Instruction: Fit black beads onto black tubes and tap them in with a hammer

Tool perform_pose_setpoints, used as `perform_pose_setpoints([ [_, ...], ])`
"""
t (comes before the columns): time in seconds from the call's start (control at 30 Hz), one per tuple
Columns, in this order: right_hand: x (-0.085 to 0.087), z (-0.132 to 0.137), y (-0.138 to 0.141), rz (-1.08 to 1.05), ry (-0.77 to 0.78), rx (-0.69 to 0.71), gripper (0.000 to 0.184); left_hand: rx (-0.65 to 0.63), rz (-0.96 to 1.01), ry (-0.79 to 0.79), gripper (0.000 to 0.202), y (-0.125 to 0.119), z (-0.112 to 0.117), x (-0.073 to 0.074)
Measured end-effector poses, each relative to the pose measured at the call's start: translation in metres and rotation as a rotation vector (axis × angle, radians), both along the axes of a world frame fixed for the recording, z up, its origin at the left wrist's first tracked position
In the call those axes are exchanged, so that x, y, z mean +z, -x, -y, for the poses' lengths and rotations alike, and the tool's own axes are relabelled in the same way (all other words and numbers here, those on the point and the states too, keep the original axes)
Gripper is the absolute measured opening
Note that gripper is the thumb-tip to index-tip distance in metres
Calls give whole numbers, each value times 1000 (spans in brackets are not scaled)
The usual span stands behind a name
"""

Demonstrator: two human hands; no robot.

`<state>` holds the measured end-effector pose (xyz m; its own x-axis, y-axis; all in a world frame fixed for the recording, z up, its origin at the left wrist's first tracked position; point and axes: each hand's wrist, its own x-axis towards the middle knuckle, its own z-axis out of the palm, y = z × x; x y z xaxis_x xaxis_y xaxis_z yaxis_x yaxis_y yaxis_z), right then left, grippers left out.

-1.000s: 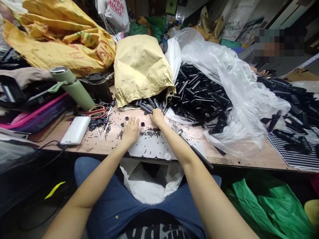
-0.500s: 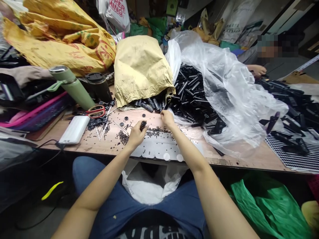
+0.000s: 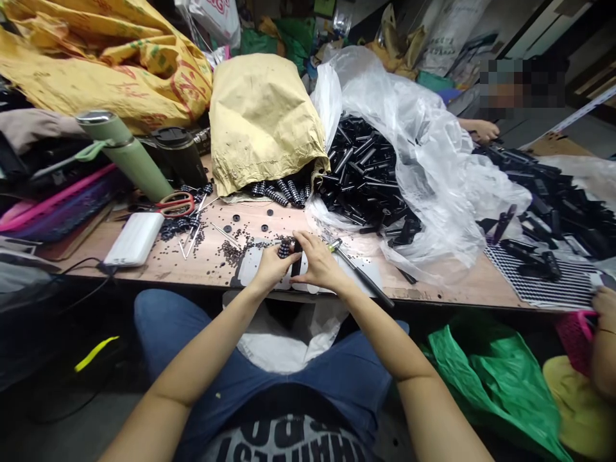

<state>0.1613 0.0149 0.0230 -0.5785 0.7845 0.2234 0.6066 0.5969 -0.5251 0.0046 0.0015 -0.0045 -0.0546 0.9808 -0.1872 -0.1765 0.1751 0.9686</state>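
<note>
My left hand (image 3: pixel 272 268) is closed on a short black cylinder with rows of pale dots (image 3: pixel 285 248). Right beside it, my right hand (image 3: pixel 315 262) grips an upright black bar (image 3: pixel 297 253) between thumb and fingers. The two pieces are close together; whether they touch I cannot tell. Matching dotted cylinders (image 3: pixel 289 192) spill from the mouth of a tan paper sack (image 3: pixel 267 122). A long black-handled tool (image 3: pixel 363 274) lies by my right wrist. Many tiny dark bits (image 3: pixel 233 252) are scattered on the table near my left hand.
Black parts (image 3: pixel 366 167) heap in a clear plastic bag (image 3: pixel 433 160). To the left are scissors (image 3: pixel 176 204), a white box (image 3: pixel 135 239), a green flask (image 3: pixel 128 157) and thin sticks (image 3: pixel 192 242). Another person's hand (image 3: pixel 484 131) is at the back right. The table edge (image 3: pixel 433 303) runs before me.
My right hand has come back from the sack's mouth to my left hand, now with a black bar in it. The left still holds the dotted cylinder. The black-handled tool has come into view.
</note>
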Motion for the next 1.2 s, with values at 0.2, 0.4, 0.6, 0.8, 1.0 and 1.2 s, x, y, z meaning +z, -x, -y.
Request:
perform_pose_setpoints([
  [0.2, 0, 10, -3, -49, -69, -35, 114, -34, 162, -59, 46, -3, 9, 2],
  [0.4, 3, 26, -11, -190, -30, 15, 118, -109, 256, 7, 57, -4, 16, 9],
  [0.6, 1, 35, -4, -253, -62, 134, 116, 15, 345, 61, 42, -15, 18, 11],
  [0.8, -4, 37, -6, -240, 37, 126, 128, -36, 339, 170, 42, -20, 24, 25],
  [1.0, -10, 42, -11, -267, 176, 74, 128, -49, 321, 310, 33, -24, 22, 23],
  [1.2, -24, 46, -9, -294, 173, -29, 113, -93, 324, 394, 28, -26, 22, 14],
])
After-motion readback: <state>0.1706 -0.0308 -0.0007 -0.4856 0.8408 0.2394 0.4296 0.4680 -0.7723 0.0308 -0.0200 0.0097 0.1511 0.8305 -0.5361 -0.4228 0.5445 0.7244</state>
